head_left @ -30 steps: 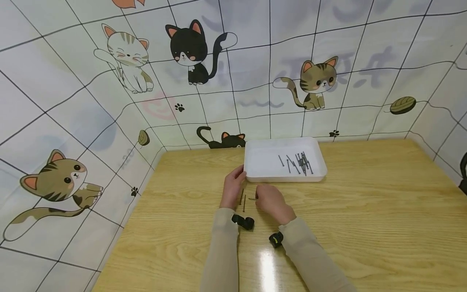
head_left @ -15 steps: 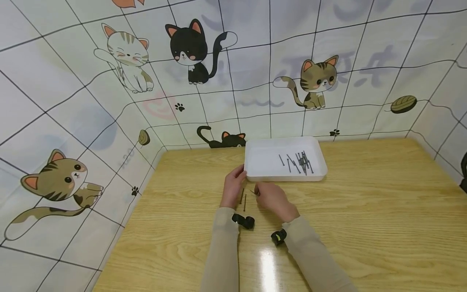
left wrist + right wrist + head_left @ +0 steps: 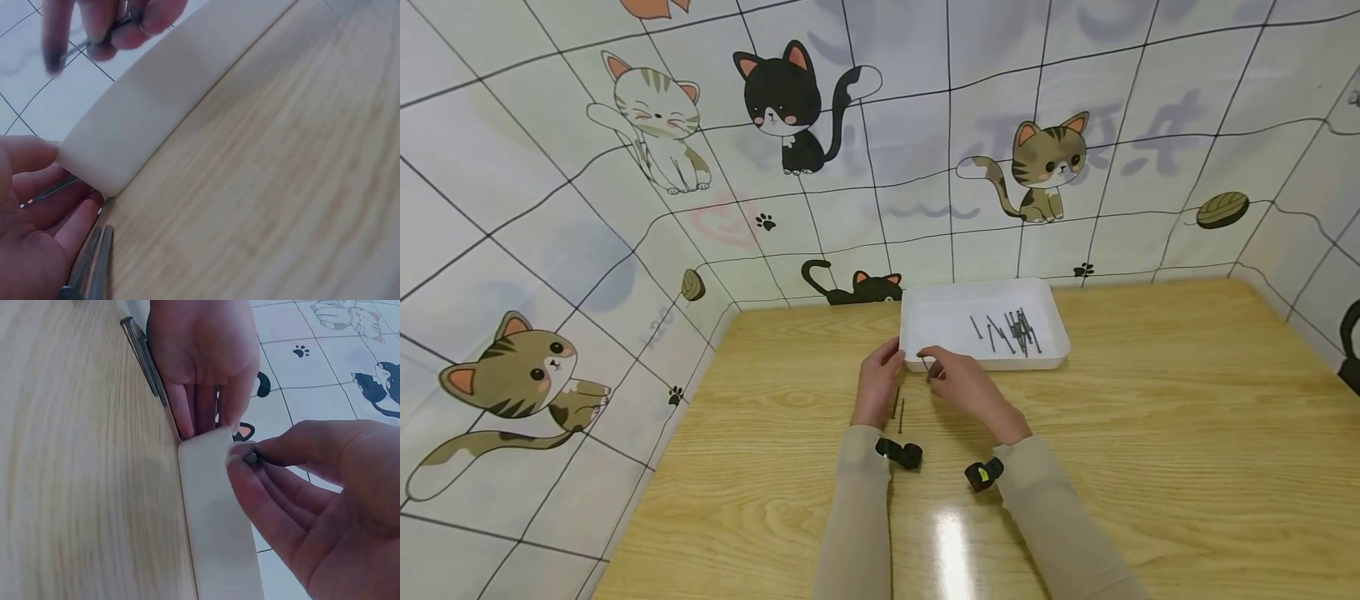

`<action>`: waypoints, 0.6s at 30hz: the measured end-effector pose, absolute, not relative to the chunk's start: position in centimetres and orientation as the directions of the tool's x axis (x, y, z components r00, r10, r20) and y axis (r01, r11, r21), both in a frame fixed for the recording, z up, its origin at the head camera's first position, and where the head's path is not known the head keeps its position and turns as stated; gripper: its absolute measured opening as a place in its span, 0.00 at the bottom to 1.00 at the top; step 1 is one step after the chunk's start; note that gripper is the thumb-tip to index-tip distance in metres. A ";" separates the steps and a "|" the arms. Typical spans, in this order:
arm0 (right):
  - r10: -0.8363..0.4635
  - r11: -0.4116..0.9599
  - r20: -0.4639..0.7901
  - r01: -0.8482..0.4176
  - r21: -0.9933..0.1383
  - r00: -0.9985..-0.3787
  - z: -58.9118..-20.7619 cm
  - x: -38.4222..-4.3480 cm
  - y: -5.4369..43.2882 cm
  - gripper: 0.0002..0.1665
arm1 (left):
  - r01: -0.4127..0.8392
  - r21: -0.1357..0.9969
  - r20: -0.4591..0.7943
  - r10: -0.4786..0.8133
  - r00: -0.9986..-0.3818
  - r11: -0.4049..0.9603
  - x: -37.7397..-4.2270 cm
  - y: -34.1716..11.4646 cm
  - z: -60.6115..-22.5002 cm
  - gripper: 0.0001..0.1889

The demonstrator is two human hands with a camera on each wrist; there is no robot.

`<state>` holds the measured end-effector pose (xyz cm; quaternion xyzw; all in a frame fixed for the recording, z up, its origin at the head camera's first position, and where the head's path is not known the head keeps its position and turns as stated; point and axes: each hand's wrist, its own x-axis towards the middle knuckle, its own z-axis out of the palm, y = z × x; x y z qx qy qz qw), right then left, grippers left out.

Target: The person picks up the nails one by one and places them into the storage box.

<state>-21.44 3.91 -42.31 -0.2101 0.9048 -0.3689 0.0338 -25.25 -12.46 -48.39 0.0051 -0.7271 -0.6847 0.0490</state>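
Note:
A white tray (image 3: 985, 364) stands on the table with several dark metal nails (image 3: 1019, 332) lying in its right part. My left hand (image 3: 878, 387) grips the tray's near left corner, thumb at the rim and fingers at the side. A thin metal shaft (image 3: 53, 190), looking like another nail, shows among the left fingers; whether they hold it is unclear. My right hand (image 3: 966, 383) pinches a nail (image 3: 924, 363) between thumb and fingertips, just above the tray's front edge. Two loose nails (image 3: 100, 262) lie side by side on the table near my left palm.
The wooden table (image 3: 760, 500) reaches to a cat-patterned wall cloth (image 3: 925, 167) at the back and sides. A black object (image 3: 1351, 342) is partly visible at the right edge. Each wrist carries a small black camera (image 3: 983, 475).
My right hand has moved up and forward to the tray's front edge with the nail, which has turned from lying sideways to a steeper angle. The left hand stays at the corner.

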 end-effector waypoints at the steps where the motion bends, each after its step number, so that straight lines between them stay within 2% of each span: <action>1: -0.392 0.633 0.101 -0.348 -0.691 -0.914 -42.2 -21.6 4.1 0.26 | 0.062 0.997 0.066 -0.073 -0.995 0.055 -25.3 -12.4 -48.4 0.19; 10: -0.286 0.607 0.180 -0.324 -0.726 -0.941 -41.2 -23.6 6.0 0.25 | 0.042 0.998 0.046 -0.086 -0.995 0.050 -25.4 -12.3 -48.5 0.18; 18: -0.292 0.627 0.158 -0.313 -0.713 -0.943 -40.1 -26.1 7.3 0.25 | 0.018 0.999 0.021 -0.090 -0.996 0.037 -25.3 -12.4 -48.4 0.19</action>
